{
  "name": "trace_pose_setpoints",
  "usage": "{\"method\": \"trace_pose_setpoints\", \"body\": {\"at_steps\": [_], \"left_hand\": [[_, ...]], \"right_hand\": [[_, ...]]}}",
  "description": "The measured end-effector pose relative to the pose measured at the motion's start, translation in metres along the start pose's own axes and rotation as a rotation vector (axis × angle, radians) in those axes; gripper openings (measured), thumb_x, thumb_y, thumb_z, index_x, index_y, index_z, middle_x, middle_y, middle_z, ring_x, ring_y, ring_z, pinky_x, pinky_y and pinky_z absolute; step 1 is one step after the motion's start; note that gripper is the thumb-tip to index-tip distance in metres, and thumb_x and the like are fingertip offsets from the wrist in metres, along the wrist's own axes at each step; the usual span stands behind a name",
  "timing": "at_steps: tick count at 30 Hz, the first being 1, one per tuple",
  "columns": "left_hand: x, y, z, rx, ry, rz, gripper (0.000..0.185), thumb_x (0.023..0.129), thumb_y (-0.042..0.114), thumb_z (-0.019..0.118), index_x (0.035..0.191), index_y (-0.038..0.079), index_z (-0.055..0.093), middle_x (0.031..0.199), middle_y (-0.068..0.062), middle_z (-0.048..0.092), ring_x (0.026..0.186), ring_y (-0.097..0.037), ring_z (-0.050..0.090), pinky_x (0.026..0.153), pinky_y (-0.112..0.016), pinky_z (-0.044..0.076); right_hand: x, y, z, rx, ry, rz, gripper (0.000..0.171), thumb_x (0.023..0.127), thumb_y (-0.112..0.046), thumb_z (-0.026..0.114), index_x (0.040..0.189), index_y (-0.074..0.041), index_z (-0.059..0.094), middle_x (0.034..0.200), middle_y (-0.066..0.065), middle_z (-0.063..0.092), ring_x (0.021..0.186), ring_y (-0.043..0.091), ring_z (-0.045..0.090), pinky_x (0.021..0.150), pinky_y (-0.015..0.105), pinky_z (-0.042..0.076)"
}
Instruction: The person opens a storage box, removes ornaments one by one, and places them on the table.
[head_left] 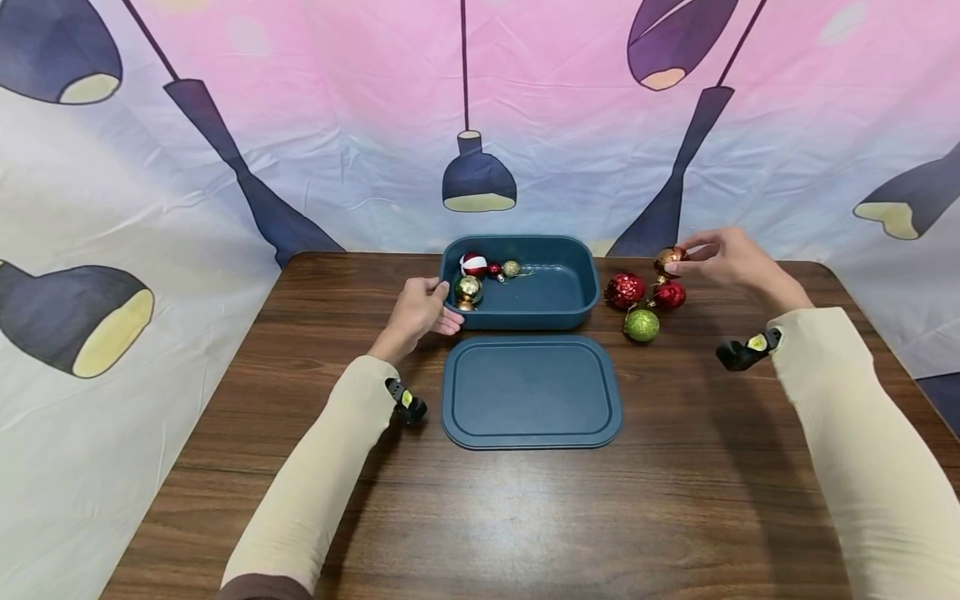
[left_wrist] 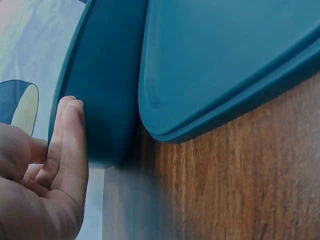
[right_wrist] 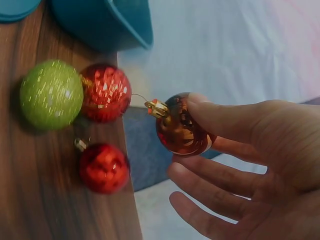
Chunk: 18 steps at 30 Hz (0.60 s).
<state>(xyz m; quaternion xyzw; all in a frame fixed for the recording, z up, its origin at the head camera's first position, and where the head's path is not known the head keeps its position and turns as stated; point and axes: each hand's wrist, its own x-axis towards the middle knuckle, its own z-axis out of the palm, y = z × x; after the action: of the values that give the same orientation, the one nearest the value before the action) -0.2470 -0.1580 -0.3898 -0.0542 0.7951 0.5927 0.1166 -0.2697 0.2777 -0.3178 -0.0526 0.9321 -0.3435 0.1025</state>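
My right hand (head_left: 716, 257) is raised over the table's far right and pinches a copper-red ornament (head_left: 670, 259) between thumb and fingers; in the right wrist view the hand (right_wrist: 220, 125) has the ornament (right_wrist: 182, 127) clear of the table, gold cap pointing left. Below it lie a glittery red ball (head_left: 624, 290), a shiny red ball (head_left: 668, 295) and a green glitter ball (head_left: 641, 325). My left hand (head_left: 422, 307) rests straight fingers (left_wrist: 70, 125) against the left front corner of the open teal box (head_left: 558, 287).
Inside the box are a red-and-white ball (head_left: 473, 264), a gold ball (head_left: 468, 290) and two tiny baubles (head_left: 502, 269). The teal lid (head_left: 531, 392) lies flat in front of the box. A printed cloth (head_left: 300, 142) hangs behind the wooden table (head_left: 525, 517).
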Motion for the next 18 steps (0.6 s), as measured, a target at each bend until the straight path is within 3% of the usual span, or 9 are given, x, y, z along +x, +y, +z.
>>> {"method": "trace_pose_setpoints", "body": {"at_steps": [3,9,18], "left_hand": [[0.000,0.000,0.000,0.000,0.001,-0.001,0.055,0.112,0.025,0.041,0.160,0.003,0.025,0.087,-0.020,0.074,0.081,-0.037,0.075,0.075,-0.043,0.064],[0.001,0.000,0.001,-0.004,-0.004,-0.004,0.056,0.112,0.025,0.041,0.160,0.003,0.024,0.089,-0.022,0.074,0.079,-0.035,0.075,0.076,-0.044,0.063],[0.001,-0.002,0.000,-0.002,0.007,0.003,0.055,0.112,0.024,0.042,0.160,0.003,0.025,0.086,-0.021,0.074,0.076,-0.034,0.075,0.069,-0.039,0.064]], "right_hand": [[-0.004,0.009,-0.004,-0.002,-0.014,0.006,0.068,0.094,-0.040,0.073,0.142,0.003,0.052,0.133,0.035,0.057,0.121,0.048,0.054,0.094,0.054,0.049],[-0.010,0.027,-0.009,-0.012,-0.048,0.026,0.069,0.095,-0.037,0.073,0.143,0.007,0.049,0.140,0.039,0.048,0.128,0.054,0.046,0.105,0.066,0.040],[-0.018,0.051,-0.005,-0.045,-0.050,0.075,0.074,0.092,-0.045,0.075,0.139,0.008,0.053,0.137,0.040,0.050,0.125,0.054,0.048,0.102,0.065,0.043]]}}
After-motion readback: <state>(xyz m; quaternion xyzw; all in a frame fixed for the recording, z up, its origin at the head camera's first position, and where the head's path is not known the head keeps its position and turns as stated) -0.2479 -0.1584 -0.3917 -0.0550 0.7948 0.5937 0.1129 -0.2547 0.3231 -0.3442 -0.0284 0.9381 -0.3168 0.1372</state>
